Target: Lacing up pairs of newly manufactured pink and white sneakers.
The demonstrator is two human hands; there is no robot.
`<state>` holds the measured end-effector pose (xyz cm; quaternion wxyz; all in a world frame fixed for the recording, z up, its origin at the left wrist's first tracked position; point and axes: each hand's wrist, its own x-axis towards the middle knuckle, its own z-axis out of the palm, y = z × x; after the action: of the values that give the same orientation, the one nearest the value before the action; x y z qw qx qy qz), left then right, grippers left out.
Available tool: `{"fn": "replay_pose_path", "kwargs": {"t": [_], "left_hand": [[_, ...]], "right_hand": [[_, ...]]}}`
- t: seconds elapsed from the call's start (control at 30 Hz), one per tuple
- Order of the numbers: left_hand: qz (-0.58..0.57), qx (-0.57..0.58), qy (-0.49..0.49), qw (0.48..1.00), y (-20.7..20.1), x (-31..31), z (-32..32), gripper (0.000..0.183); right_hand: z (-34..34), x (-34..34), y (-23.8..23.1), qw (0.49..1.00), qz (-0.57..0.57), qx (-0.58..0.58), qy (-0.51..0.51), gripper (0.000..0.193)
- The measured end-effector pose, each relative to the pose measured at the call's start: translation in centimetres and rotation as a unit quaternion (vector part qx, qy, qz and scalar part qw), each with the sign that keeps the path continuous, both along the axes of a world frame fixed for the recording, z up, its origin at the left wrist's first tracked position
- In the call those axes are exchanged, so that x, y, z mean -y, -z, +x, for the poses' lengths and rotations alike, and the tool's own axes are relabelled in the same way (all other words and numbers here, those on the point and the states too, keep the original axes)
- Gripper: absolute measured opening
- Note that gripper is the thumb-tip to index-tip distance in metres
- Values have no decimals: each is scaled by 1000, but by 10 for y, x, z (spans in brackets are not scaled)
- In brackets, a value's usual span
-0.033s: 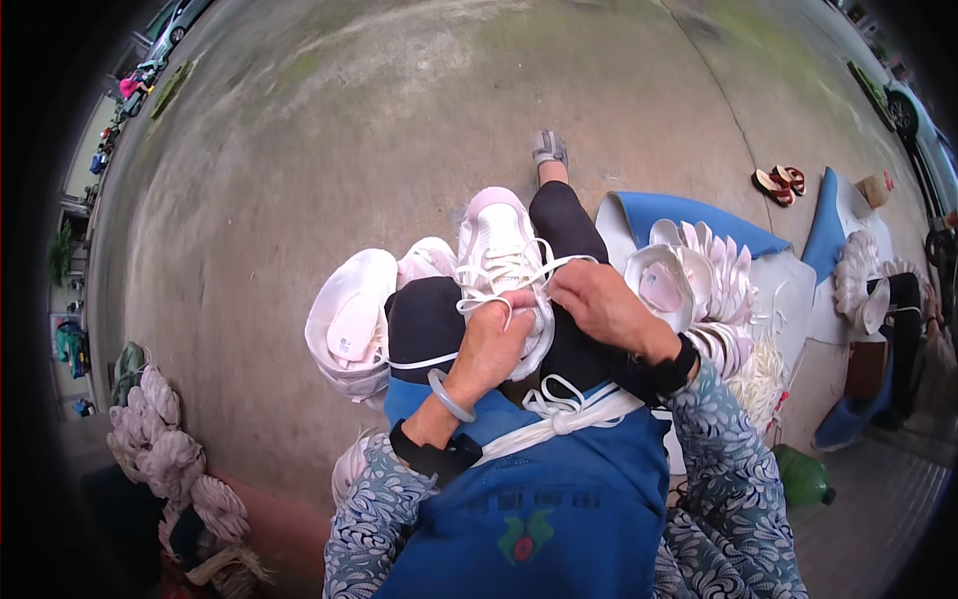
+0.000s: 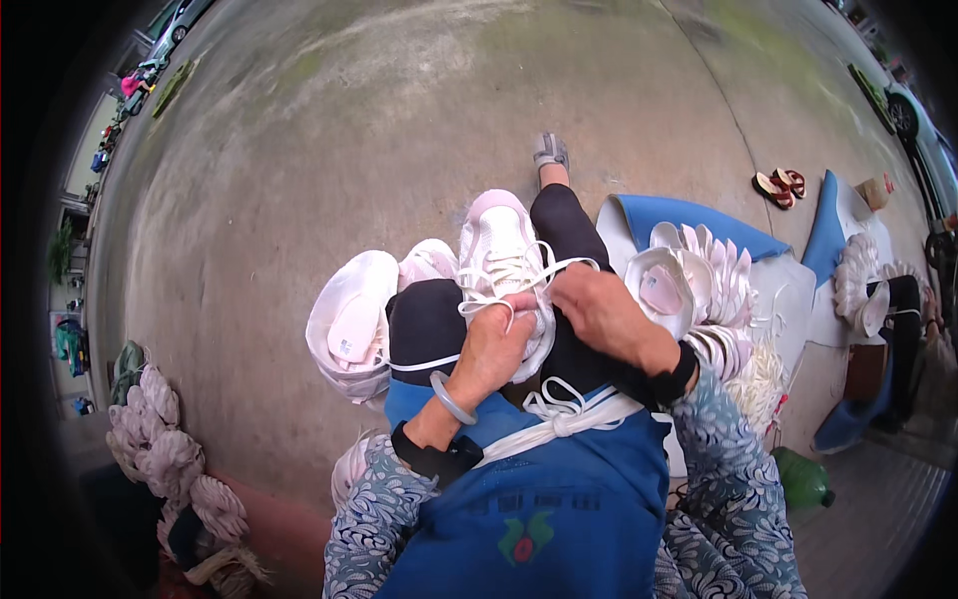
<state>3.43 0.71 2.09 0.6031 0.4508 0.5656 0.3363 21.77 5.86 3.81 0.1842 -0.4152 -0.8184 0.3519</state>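
A white sneaker with a pale pink toe lies between my knees, toe pointing away from me. White laces run through its eyelets, with loose loops spread to both sides. My left hand is closed at the tongue, pinching a lace between thumb and fingers. Just right of the shoe, my right hand is also closed, on the lace that loops out over its knuckles. The right fingertips are partly hidden. A bundle of white laces is tied across my blue apron.
Left of my knee stand pale shoe pieces in a clear bag. Rows of white and pink shoes and a lace pile lie on a sheet at right. Farther off are sandals, a green bottle and bundled shoe parts.
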Motion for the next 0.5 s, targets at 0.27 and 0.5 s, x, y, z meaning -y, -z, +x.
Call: {"fn": "replay_pose_path", "kwargs": {"t": [0.27, 0.5], "left_hand": [[-24, -9, 46, 999, -9, -7, -4, 28], [-35, -8, 42, 998, -12, -4, -2, 29]], "right_hand": [[-17, 8, -18, 980, 151, 123, -28, 9], [2, -5, 0, 968, -233, -33, 83, 19]]}}
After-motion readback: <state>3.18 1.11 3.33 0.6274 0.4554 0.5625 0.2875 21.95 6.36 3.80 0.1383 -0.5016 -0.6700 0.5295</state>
